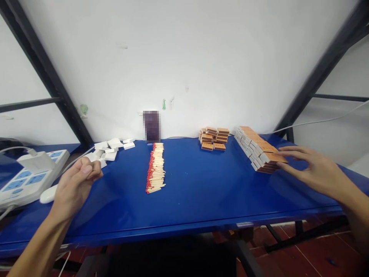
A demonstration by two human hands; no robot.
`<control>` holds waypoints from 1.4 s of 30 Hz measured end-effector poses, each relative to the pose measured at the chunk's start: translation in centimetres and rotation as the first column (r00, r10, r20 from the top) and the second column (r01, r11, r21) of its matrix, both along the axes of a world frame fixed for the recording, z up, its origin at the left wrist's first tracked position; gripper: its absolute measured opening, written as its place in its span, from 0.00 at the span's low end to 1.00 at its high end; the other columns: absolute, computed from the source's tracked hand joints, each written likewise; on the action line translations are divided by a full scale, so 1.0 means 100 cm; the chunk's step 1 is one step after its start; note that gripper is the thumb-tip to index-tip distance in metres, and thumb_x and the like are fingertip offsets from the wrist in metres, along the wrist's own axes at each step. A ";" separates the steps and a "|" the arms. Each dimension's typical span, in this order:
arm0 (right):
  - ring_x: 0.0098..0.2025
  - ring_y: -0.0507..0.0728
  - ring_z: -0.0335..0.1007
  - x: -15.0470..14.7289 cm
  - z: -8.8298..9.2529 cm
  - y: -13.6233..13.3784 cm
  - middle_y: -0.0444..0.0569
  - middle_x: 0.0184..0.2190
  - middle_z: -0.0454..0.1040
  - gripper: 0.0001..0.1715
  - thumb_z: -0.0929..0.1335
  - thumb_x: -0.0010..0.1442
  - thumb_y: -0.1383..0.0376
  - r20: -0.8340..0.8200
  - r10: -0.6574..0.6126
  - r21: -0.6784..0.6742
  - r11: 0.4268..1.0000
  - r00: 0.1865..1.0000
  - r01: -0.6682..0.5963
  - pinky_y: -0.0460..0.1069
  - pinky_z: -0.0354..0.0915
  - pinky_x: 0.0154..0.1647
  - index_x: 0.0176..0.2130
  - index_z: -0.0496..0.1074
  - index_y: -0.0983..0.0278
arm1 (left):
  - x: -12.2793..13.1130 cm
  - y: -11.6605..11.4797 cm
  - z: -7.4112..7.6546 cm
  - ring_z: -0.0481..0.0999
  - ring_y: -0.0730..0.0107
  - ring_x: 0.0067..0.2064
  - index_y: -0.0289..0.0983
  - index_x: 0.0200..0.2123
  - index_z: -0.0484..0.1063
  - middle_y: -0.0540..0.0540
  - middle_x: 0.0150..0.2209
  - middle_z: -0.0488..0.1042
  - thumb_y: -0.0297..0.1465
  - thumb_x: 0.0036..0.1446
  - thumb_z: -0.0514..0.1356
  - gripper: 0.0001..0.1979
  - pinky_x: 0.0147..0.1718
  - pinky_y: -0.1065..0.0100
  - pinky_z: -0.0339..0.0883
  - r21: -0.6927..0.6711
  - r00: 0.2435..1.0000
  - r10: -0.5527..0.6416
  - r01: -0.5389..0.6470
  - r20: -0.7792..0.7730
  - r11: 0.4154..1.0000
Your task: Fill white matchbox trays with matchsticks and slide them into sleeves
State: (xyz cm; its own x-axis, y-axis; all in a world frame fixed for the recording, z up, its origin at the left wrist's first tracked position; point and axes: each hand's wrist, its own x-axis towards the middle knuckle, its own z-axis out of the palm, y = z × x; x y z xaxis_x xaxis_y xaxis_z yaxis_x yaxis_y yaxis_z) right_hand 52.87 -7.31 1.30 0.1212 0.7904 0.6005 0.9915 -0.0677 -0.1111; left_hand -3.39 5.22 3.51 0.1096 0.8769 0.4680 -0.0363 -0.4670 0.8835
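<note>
My left hand (76,186) is raised over the table's left side with its fingers curled closed; whatever may be inside them is hidden. Just beyond it lies a loose pile of white matchbox trays (109,154). At the right, my right hand (314,169) has its thumb and fingers around the near end of a top matchbox (272,157). That box sits at the near end of a long stack of matchboxes (250,139), orange on top, with pale ends facing left. A long row of matches (157,169) lies in mid-table, red heads to the left.
A smaller group of orange matchboxes (215,138) stands at the back, left of the long stack. A blurred dark purple object (151,126) leans against the wall behind the matches. A white power strip (31,179) with cables occupies the left. The blue table (184,207) has black frame posts.
</note>
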 end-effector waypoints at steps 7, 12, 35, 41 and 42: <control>0.43 0.60 0.76 -0.061 0.024 0.006 0.54 0.41 0.79 0.12 0.66 0.62 0.58 0.104 0.137 0.303 0.939 0.985 -0.163 0.53 0.69 0.50 0.39 0.76 0.62 | -0.002 0.031 0.003 0.49 0.74 0.25 0.38 0.19 0.50 0.54 0.21 0.47 0.42 0.56 0.61 0.25 0.25 0.70 0.53 -0.043 0.978 0.034 -0.044 -0.205 0.998; 0.48 0.62 0.74 -0.115 0.040 0.063 0.55 0.44 0.78 0.17 0.61 0.66 0.60 0.140 0.282 -0.013 0.959 0.949 -0.283 0.55 0.66 0.51 0.44 0.76 0.64 | -0.004 0.058 0.006 0.47 0.76 0.23 0.40 0.19 0.43 0.54 0.20 0.43 0.40 0.60 0.54 0.24 0.24 0.69 0.51 0.030 0.901 0.159 -0.160 -0.404 0.987; 0.47 0.62 0.71 -0.145 -0.006 0.169 0.55 0.45 0.77 0.16 0.63 0.64 0.68 0.393 0.304 -0.192 0.950 0.868 -0.245 0.54 0.63 0.47 0.49 0.74 0.63 | -0.019 0.103 -0.036 0.68 0.36 0.50 0.30 0.46 0.75 0.27 0.43 0.77 0.43 0.61 0.50 0.24 0.46 0.47 0.55 0.638 -0.141 0.622 -0.159 -0.770 0.753; 0.39 0.60 0.73 -0.175 -0.018 0.114 0.53 0.39 0.78 0.13 0.65 0.63 0.70 0.409 0.512 -0.195 0.858 0.755 -0.476 0.52 0.64 0.40 0.46 0.75 0.65 | -0.013 0.096 -0.028 0.68 0.37 0.49 0.31 0.44 0.75 0.28 0.41 0.77 0.37 0.59 0.51 0.19 0.45 0.47 0.57 0.628 -0.092 0.623 -0.203 -0.776 0.752; 0.39 0.60 0.73 -0.176 -0.021 0.110 0.53 0.38 0.78 0.13 0.65 0.63 0.70 0.400 0.526 -0.216 0.850 0.750 -0.481 0.53 0.65 0.40 0.45 0.75 0.65 | -0.011 0.091 -0.024 0.69 0.38 0.49 0.31 0.44 0.75 0.29 0.41 0.78 0.37 0.59 0.51 0.19 0.45 0.48 0.57 0.624 -0.065 0.626 -0.216 -0.777 0.751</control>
